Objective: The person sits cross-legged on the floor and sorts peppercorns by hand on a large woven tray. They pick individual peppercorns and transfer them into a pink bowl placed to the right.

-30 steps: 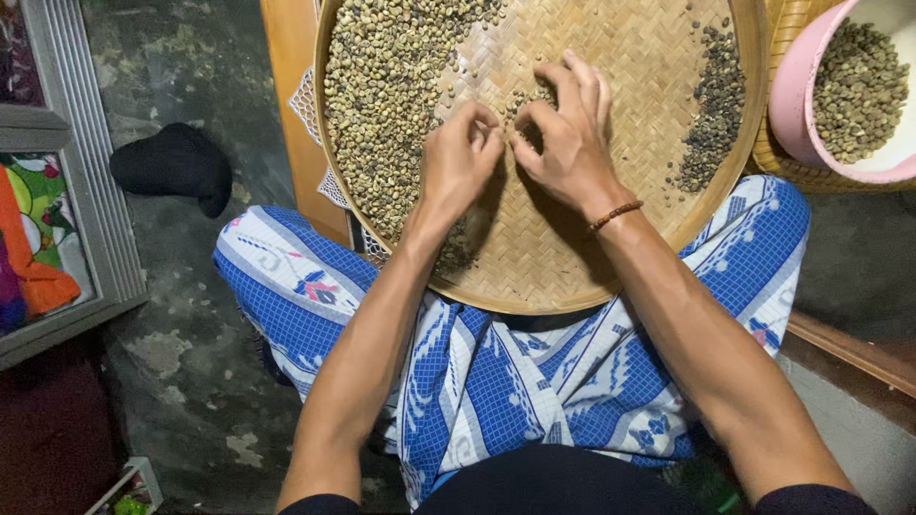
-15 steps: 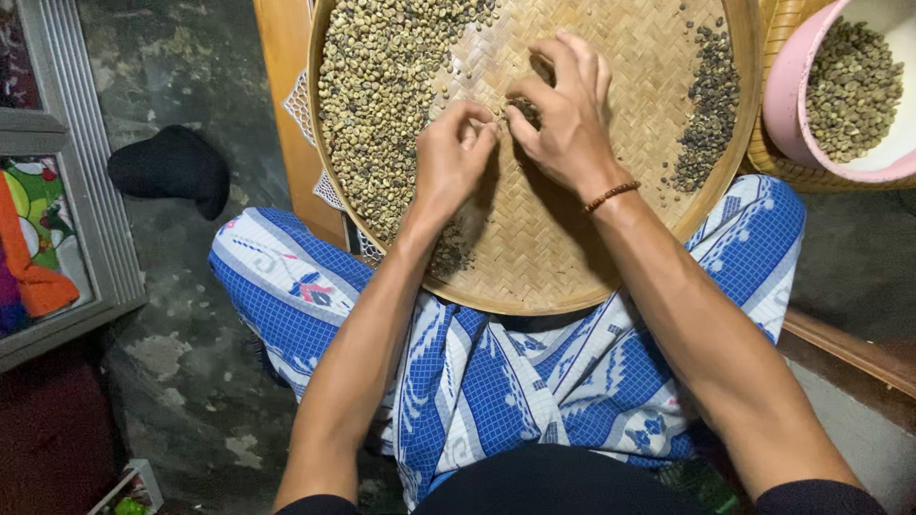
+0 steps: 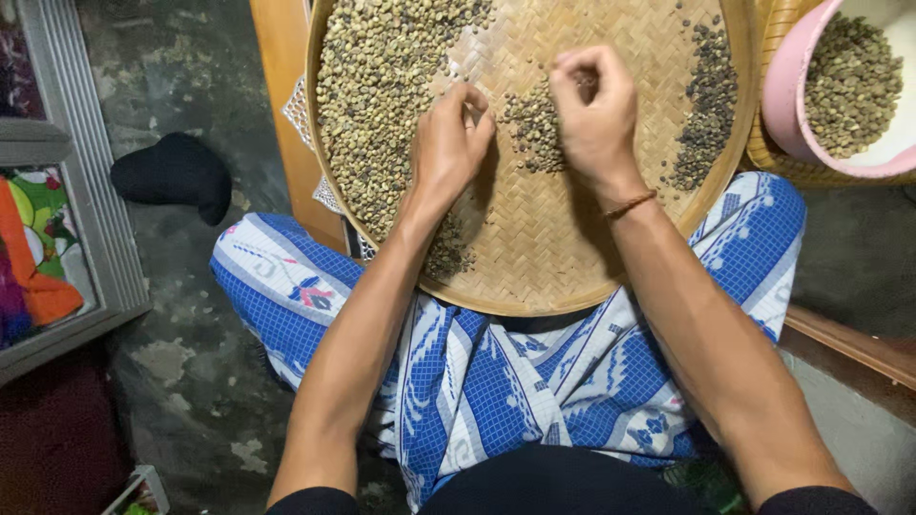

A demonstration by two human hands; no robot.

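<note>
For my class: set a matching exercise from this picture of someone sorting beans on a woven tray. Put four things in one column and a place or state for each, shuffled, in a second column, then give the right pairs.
Things:
1. big heap of pale beans
2. darker beans
3. pink bowl
4. black sock-like thing

Places or states:
A. lies on the concrete floor, left of the tray
B. stands beyond the woven tray's right rim, holding beans
C. fills the tray's left part, by the left hand
D. strung along the tray's right edge, past the right hand

Pairs: 1-C, 2-D, 3-B, 4-A
</note>
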